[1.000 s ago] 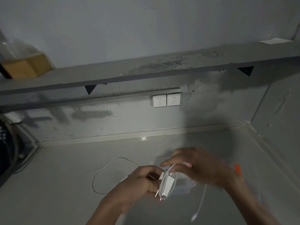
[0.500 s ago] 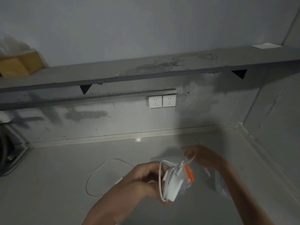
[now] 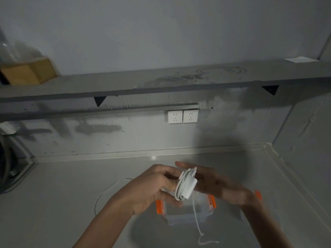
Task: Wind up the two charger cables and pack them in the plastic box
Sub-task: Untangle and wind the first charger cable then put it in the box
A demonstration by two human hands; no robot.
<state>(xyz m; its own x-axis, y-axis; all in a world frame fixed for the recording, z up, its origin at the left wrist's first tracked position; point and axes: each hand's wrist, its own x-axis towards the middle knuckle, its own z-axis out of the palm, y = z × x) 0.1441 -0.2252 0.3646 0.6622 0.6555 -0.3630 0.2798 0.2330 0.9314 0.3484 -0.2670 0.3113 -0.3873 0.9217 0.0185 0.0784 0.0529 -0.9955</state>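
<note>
My left hand (image 3: 152, 190) grips a white charger plug (image 3: 187, 186) with its white cable wound around it in several loops. The cable's loose tail (image 3: 197, 221) hangs down past the box to the counter. My right hand (image 3: 215, 185) is behind and to the right of the charger, fingers stretched flat against the wound cable. Below the hands stands a clear plastic box (image 3: 188, 213) with orange latches, its top open. A second white cable (image 3: 111, 190) lies in a loose loop on the counter to the left, partly hidden by my left arm.
The grey counter (image 3: 62, 203) meets a back wall with two white sockets (image 3: 182, 116). A grey shelf (image 3: 161, 83) runs above, with a cardboard box (image 3: 28, 70) at its left end. An orange-latched clear lid (image 3: 258, 196) lies right of my right wrist.
The cable has been wrapped further around the charger. My right hand came back from the far right to the charger. The box now shows below the hands.
</note>
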